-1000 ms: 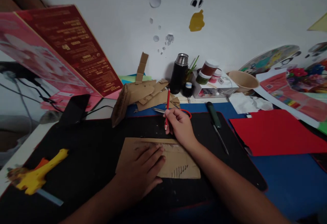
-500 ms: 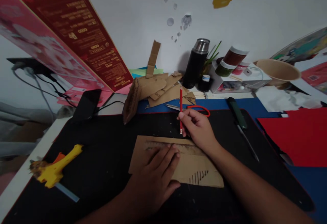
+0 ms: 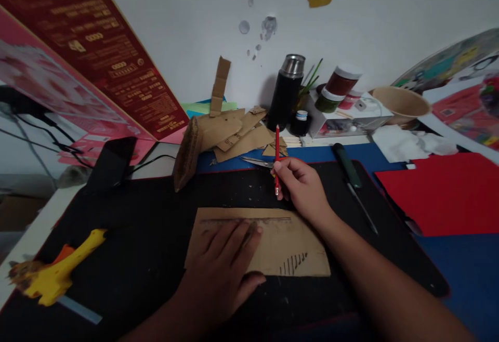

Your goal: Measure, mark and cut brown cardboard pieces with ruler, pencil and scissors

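My left hand [image 3: 224,261] lies flat, fingers spread, over a clear ruler [image 3: 275,220] on a piece of brown cardboard [image 3: 268,259]. The ruler runs close along the cardboard's far edge, and my fingers hide part of it. Short black strokes mark the near right part of the cardboard. In my right hand [image 3: 304,186] is a red pencil [image 3: 277,147], pinched with its eraser end towards me and its other end pointing away. This hand is just beyond the cardboard's far edge. Partly behind it lie scissors [image 3: 255,161], their handles mostly covered.
A yellow glue gun [image 3: 58,274] lies at left, a green-handled knife [image 3: 346,168] at right on the black mat [image 3: 140,238]. Cardboard scraps [image 3: 234,134], a black flask [image 3: 286,92] and paint jars [image 3: 339,82] stand along the wall. Red paper [image 3: 440,191] lies far right.
The view has shifted, so most things appear further left. The ruler now lies straighter along the cardboard's far edge. My right hand still holds the pencil; my left hand still presses flat.
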`<action>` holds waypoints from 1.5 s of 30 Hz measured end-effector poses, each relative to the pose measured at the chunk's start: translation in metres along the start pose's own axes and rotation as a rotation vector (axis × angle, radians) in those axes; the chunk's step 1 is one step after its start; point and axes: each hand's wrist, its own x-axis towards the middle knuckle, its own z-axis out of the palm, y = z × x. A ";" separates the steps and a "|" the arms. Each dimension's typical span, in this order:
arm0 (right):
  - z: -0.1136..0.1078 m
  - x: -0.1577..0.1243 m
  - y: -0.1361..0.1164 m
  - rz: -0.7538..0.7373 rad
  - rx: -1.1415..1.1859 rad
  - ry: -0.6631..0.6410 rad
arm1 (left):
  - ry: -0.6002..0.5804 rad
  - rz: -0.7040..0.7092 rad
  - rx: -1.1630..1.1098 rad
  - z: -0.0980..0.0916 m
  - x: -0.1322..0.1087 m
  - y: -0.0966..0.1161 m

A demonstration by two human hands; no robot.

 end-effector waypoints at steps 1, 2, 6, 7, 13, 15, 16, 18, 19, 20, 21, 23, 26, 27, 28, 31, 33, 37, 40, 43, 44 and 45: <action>-0.001 0.001 0.001 -0.004 -0.019 0.001 | 0.006 -0.002 0.003 0.001 0.000 -0.001; -0.001 0.001 0.003 -0.007 -0.040 -0.003 | 0.008 -0.002 0.003 0.002 0.000 -0.001; 0.002 -0.001 0.010 -0.090 -0.192 -0.045 | -0.010 0.008 -0.007 0.007 -0.001 -0.005; 0.004 -0.002 0.010 -0.116 -0.254 -0.064 | -0.005 0.006 -0.014 0.008 -0.002 -0.006; 0.008 -0.001 -0.012 -0.178 -0.824 -0.245 | 0.004 0.044 -0.100 0.008 -0.003 -0.003; 0.007 0.003 -0.021 -0.181 -0.969 -0.282 | -0.021 0.054 -0.136 0.008 -0.003 -0.002; 0.007 0.005 -0.024 -0.176 -1.030 -0.295 | -0.031 0.055 -0.155 0.008 -0.003 -0.002; 0.006 0.009 -0.028 -0.163 -1.127 -0.319 | -0.053 0.049 -0.190 0.007 -0.002 -0.003; 0.006 0.009 -0.029 -0.157 -1.159 -0.332 | -0.069 0.045 -0.209 0.007 -0.002 -0.004; 0.005 0.010 -0.030 -0.156 -1.180 -0.345 | -0.083 0.043 -0.227 0.007 -0.002 -0.004; 0.004 0.009 -0.030 -0.159 -1.190 -0.359 | -0.095 0.040 -0.244 0.007 -0.002 -0.005; 0.001 0.005 -0.031 -0.172 -1.188 -0.397 | -0.102 0.040 -0.266 0.007 -0.001 -0.006; -0.003 -0.004 -0.033 -0.180 -1.201 -0.495 | -0.085 0.057 -0.266 0.006 -0.001 -0.006; -0.005 -0.007 -0.034 -0.177 -1.212 -0.527 | -0.084 0.061 -0.266 0.006 0.000 -0.006; -0.006 -0.010 -0.035 -0.171 -1.224 -0.550 | -0.083 0.065 -0.266 0.006 0.000 -0.006; -0.007 -0.016 -0.039 -0.144 -1.226 -0.590 | -0.082 0.080 -0.266 0.005 0.001 -0.006; -0.006 -0.018 -0.040 -0.124 -1.209 -0.622 | -0.077 0.091 -0.261 0.005 0.001 -0.007; -0.002 -0.018 -0.041 -0.104 -1.223 -0.659 | -0.073 0.107 -0.264 0.005 0.001 -0.008; -0.004 -0.016 -0.042 -0.063 -1.216 -0.675 | -0.073 0.122 -0.272 0.004 0.001 -0.008; -0.010 -0.015 -0.043 -0.004 -1.159 -0.698 | -0.083 0.138 -0.272 0.004 0.000 -0.008; -0.012 -0.014 -0.044 0.016 -1.122 -0.706 | -0.084 0.141 -0.271 0.004 0.000 -0.008; -0.016 -0.014 -0.043 0.036 -1.079 -0.712 | -0.088 0.141 -0.270 0.004 0.000 -0.008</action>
